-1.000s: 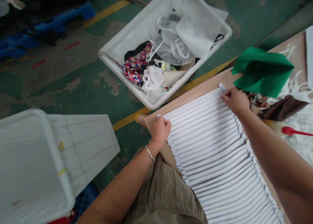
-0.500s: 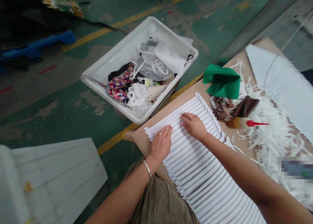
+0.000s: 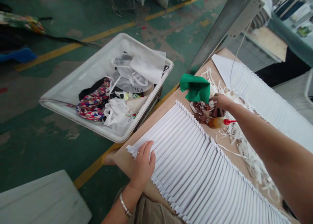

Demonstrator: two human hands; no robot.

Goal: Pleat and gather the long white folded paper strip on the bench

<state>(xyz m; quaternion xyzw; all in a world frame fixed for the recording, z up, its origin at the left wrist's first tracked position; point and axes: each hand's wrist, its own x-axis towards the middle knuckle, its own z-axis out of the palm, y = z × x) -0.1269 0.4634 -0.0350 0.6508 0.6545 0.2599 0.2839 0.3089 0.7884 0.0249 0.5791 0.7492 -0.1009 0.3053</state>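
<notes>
My left hand (image 3: 143,165) lies on the near end of a white pleated sheet (image 3: 188,162), fingers spread on the folds. That sheet rests on a tan board (image 3: 121,160). My right hand (image 3: 220,101) is off the sheet, its curled fingers down on brown scraps (image 3: 201,113), beside a green felt piece (image 3: 195,88). Just below those fingers lies a squeeze bottle with a red nozzle (image 3: 218,122). Whatever the fingertips touch is partly hidden by the hand.
White paper shreds (image 3: 244,145) and a second pleated sheet (image 3: 269,103) lie at the board's far side. A white bin of mixed plastic and fabric (image 3: 80,72) stands left, a metal beam (image 3: 220,25) beyond. A pleated stack (image 3: 41,201) is at lower left.
My right hand has moved from the pleated sheet across to the brown scraps. My left hand now lies flat at the sheet's near end. The view has swung left, showing more floor.
</notes>
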